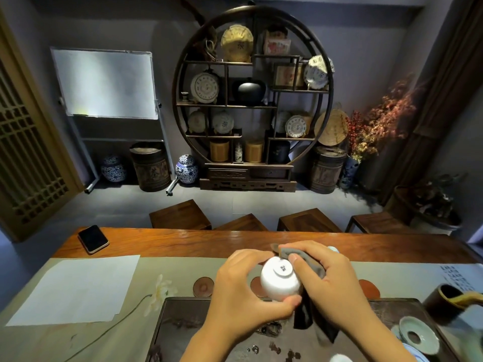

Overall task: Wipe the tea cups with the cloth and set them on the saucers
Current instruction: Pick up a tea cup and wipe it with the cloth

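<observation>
Two hands meet over the middle of the table in the head view, and between them sits one white tea cup (pixel 281 282). The cup is turned bottom-up and tilted, its foot ring facing up and toward the camera, its mouth pointing down and away, toward the dark tea tray (pixel 183 333). Its axis from foot to mouth runs steeply downward with a slight lean away from the person. A small dark maker's mark is printed inside the foot ring; the characters are too small to read.

The left hand (pixel 235 291) grips the cup, fingers curled over its far side and thumb pressed against the near lower wall. The right hand (pixel 329 283) holds a grey-brown cloth (pixel 308 267) bunched under its fingers, the thumb pressing the cloth against the cup's right side by the foot; a dark tail of the cloth hangs down onto the tray.

Three round reddish-brown saucers (pixel 203 286) lie in a row on the pale runner just beyond the tray, two partly hidden behind the hands. At the far right the runner carries columns of small dark writing (pixel 456 279), not legible. A pale green strainer dish (pixel 418 335) sits at the lower right, a white sheet of paper (pixel 75 288) at the left, and a dark phone (pixel 93 239) on the bare wood beyond it.
</observation>
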